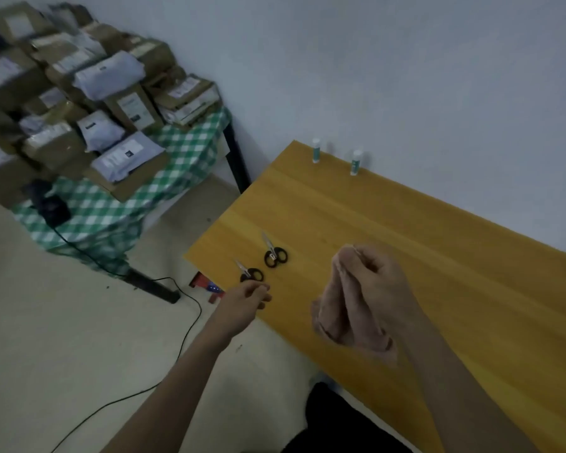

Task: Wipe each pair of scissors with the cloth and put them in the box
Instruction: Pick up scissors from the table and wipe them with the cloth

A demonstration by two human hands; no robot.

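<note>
Two small pairs of black-handled scissors lie near the left end of the yellow wooden table (422, 263): a near pair (250, 273) and a far pair (274, 253), blades pointing away. My left hand (247, 299) hovers just below the near pair, fingers loosely curled, holding nothing. My right hand (373, 276) grips a beige cloth (343, 318) that hangs down over the table. No box for the scissors is in view.
Two white-and-green tubes (316, 151) (356, 162) stand at the table's far edge by the wall. A side table with a green checked cover (118, 204) holds several stacked parcels (79, 93). A black cable (190, 325) runs over the floor.
</note>
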